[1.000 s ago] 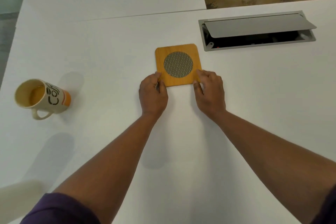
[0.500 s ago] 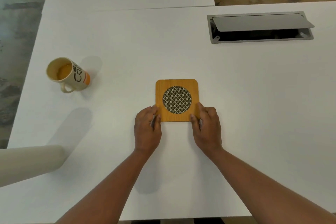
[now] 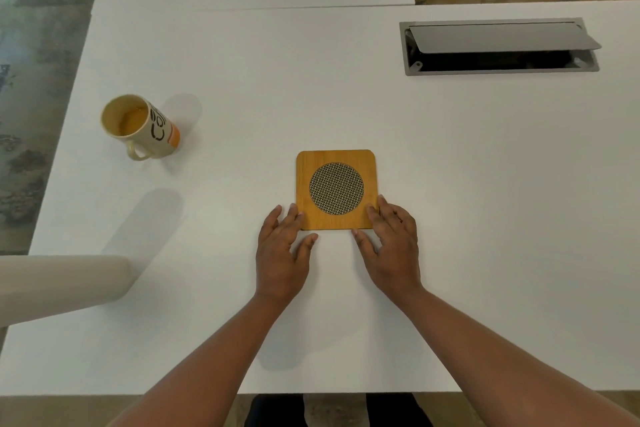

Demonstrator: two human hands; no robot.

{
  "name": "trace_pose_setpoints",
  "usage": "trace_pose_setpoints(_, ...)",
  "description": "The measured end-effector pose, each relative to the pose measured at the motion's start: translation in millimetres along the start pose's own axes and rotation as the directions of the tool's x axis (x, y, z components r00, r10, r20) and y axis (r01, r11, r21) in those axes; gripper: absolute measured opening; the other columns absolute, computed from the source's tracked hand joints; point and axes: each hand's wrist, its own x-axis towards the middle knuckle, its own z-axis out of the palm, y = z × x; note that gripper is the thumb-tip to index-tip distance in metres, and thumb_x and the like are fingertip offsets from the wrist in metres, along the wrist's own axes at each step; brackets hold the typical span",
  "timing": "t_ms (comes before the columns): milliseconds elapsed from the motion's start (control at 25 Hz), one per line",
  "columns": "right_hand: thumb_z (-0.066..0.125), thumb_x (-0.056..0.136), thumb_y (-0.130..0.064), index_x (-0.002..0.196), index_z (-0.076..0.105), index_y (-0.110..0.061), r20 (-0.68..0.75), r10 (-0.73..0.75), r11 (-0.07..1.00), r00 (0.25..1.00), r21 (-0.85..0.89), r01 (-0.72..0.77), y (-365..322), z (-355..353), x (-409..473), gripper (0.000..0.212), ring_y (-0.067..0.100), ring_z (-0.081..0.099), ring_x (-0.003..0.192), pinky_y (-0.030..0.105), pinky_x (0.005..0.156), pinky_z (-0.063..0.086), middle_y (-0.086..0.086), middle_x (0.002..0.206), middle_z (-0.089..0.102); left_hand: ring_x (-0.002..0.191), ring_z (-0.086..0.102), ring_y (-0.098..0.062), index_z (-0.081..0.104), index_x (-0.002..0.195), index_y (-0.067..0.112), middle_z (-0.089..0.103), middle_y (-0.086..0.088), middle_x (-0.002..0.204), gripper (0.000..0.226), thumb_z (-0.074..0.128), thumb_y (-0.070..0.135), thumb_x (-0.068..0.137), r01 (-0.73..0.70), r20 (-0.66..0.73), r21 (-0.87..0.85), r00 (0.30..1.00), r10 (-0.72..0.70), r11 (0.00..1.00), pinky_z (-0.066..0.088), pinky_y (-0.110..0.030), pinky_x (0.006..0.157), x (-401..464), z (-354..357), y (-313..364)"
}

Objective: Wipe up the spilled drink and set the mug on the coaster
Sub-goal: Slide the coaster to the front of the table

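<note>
A square wooden coaster (image 3: 336, 189) with a round woven centre lies flat in the middle of the white table (image 3: 450, 184). My left hand (image 3: 282, 251) rests at its near left corner, fingers spread, fingertips just touching the edge. My right hand (image 3: 389, 246) lies at the near right corner, fingers spread and partly over the corner. Neither hand holds anything. A cream mug (image 3: 140, 126) with black lettering and an orange base stands far to the left, with orange drink inside. No spill shows on the table.
A grey cable box (image 3: 498, 45) with its flap open is sunk into the table at the back right. A pale cylindrical object (image 3: 59, 284) reaches in from the left edge. The table's near edge is close to me.
Both hands have loosened from pinching the coaster's near corners and now lie flat with fingers spread. The coaster moved nearer to me over the earlier frames.
</note>
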Motion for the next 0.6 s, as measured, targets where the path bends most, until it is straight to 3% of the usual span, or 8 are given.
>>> trace_pose_setpoints(360, 0.066, 0.091, -0.032, 0.129, 0.065, -0.006, -0.043, 0.008, 0.999, 0.999, 0.044, -0.006, 0.4, 1.0, -0.5, 0.045, 0.025, 0.041, 0.133, 0.041, 0.109, 0.041, 0.011, 0.144, 0.057, 0.137, 0.038, -0.01, 0.07, 0.126, 0.01, 0.066, -0.005, 0.135, 0.038, 0.075, 0.012, 0.089, 0.016, -0.065, -0.029, 0.998, -0.018, 0.999, 0.034, -0.028, 0.109, -0.1, -1.1, 4.5)
trace_pose_setpoints(600, 0.07, 0.089, -0.031, 0.127, 0.066, -0.006, -0.054, 0.011, 0.999, 0.999, 0.048, -0.008, 1.8, 0.7, -0.5, 0.046, 0.026, 0.044, 0.131, 0.037, 0.11, 0.037, 0.012, 0.141, 0.059, 0.136, 0.038, -0.008, 0.071, 0.123, 0.01, 0.067, -0.005, 0.133, 0.035, 0.075, 0.013, 0.089, 0.02, -0.062, -0.042, 0.998, -0.022, 0.999, 0.034, -0.03, 0.109, 0.5, -1.8, 5.5)
